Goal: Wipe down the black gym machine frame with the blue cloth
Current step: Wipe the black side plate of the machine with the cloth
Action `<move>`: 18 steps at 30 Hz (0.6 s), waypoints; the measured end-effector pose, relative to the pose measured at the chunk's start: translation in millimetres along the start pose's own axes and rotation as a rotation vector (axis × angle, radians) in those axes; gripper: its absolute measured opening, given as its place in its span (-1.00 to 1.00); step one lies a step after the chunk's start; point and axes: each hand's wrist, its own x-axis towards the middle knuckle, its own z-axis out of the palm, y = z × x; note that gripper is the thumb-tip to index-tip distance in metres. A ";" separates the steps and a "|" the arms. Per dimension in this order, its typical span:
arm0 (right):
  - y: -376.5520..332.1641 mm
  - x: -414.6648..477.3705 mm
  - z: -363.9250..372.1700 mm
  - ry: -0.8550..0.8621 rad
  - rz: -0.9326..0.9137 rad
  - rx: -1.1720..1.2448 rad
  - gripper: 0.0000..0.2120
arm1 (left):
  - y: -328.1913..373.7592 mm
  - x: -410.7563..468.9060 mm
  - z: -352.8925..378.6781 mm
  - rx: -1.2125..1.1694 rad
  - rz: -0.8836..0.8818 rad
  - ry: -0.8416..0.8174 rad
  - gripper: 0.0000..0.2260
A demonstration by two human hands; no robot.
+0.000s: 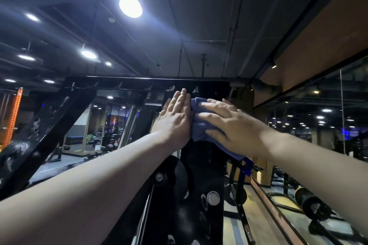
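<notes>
Blue cloth (200, 130) sits high on the black frame (139, 82), on the upright post just under the top crossbar, near the frame's top right corner. Right hand (225, 123) lies flat over it w/ fingers straight & spread, pressing it to the post, not clenched. Most of the cloth is hidden under that palm. One edge shows past the fingertips, and a tail hangs below the wrist. Left hand (175, 117) is flat too, fingers straight & together, on the post just left of the cloth, its edge touching the cloth. It grips nothing.

Lower post is v. dark; round bolts (213, 198) show. Pale marks on the slanted brace at left are too blurred to read. Mirror (318, 125) at right, ceiling lamps (130, 6) glare, orange post (14, 117) cut off at left edge.
</notes>
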 end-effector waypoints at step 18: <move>11.6 79.1 -16.4 0.070 0.213 0.096 -0.51 | 30.1 -8.5 -9.9 -0.003 -0.217 -0.089 -0.44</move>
